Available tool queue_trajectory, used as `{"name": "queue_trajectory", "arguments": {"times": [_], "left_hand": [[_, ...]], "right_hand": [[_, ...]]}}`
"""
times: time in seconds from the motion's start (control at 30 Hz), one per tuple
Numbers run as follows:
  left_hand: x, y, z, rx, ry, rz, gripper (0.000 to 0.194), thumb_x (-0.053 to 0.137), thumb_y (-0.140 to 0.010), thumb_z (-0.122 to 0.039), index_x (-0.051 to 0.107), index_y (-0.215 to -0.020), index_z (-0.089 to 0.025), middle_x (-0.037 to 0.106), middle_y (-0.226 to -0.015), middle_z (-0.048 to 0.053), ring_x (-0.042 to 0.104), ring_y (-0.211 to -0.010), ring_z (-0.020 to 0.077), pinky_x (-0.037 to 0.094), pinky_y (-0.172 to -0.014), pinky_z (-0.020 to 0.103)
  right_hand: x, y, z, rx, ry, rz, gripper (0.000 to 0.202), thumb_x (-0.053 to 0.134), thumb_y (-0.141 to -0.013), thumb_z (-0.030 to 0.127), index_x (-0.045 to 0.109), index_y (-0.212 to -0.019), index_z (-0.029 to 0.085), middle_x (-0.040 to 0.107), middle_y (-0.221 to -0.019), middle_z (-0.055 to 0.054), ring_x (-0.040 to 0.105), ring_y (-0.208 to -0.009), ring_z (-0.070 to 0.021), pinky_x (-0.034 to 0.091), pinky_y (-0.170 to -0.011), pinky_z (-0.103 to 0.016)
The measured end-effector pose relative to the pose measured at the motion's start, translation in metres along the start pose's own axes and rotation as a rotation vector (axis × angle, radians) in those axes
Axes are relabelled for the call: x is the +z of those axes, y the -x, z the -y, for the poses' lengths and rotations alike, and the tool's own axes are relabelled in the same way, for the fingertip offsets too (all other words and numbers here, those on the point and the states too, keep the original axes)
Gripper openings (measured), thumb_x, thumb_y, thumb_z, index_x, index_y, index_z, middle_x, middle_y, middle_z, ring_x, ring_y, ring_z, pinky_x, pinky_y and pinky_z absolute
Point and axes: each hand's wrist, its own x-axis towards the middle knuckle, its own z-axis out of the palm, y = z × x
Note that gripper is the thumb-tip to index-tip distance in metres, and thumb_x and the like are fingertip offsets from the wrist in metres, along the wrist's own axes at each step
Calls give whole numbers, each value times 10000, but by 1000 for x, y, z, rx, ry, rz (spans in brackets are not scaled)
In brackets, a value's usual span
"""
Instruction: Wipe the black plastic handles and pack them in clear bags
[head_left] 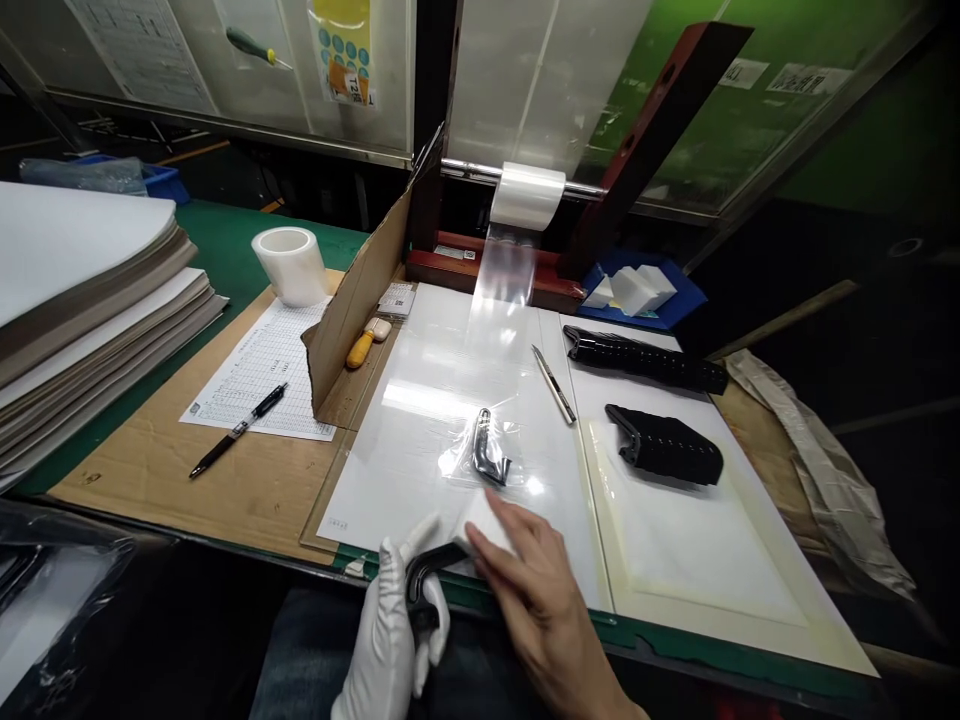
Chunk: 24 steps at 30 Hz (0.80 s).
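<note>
At the table's front edge my left hand (394, 620), in a white glove, holds a curved glossy black part (433, 562). My bare right hand (532, 580) grips a white block (487, 522), which touches the right end of that part. Just beyond the block, another small black part (489, 450) lies on the white sheet (420, 400) with clear film over it. The film comes down from a roll (529, 195) on a metal bar. A slim pen-like knife (553, 385) lies right of the film.
Two groups of black parts (645, 360) (671, 448) lie on the right. Behind them is a blue bin (679, 308) with white blocks. An upright cardboard piece (360, 300), tape roll (291, 265), pen (238, 430), yellow-handled tool (361, 349) and paper stack (82, 270) are left.
</note>
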Motion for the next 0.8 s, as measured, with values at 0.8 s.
{"name": "queue_trajectory", "arguments": {"times": [0.8], "left_hand": [[7, 2, -20, -219, 43, 187, 858, 415, -890, -772, 520, -1378, -74, 534, -458, -54, 345, -286, 66, 274, -295, 139]], "right_hand": [[6, 25, 5, 406, 203, -226, 407, 493, -1015, 283, 559, -1410, 356, 486, -1512, -103, 570, -1265, -360, 578, -866, -578]]}}
